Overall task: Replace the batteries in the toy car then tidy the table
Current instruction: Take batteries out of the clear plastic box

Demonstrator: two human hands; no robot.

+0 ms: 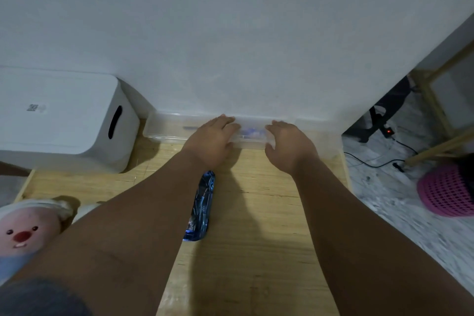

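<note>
A clear plastic storage box (166, 131) lies against the wall at the far edge of the wooden table (269, 213); something blue shows blurred through its lid. My left hand (213, 138) rests flat on the lid near the box's middle, fingers straight. My right hand (287, 143) cups the box's right end, fingers over the top and thumb at the front. A glossy blue and black long object (202, 205), which looks like the toy car, lies on the table between my forearms.
A white bin-like box with a slot handle (66, 115) stands at the table's back left. A pink plush toy (25, 228) sits at the front left. Off the right edge, the floor holds a pink mesh basket (446, 192), cables and a wooden frame.
</note>
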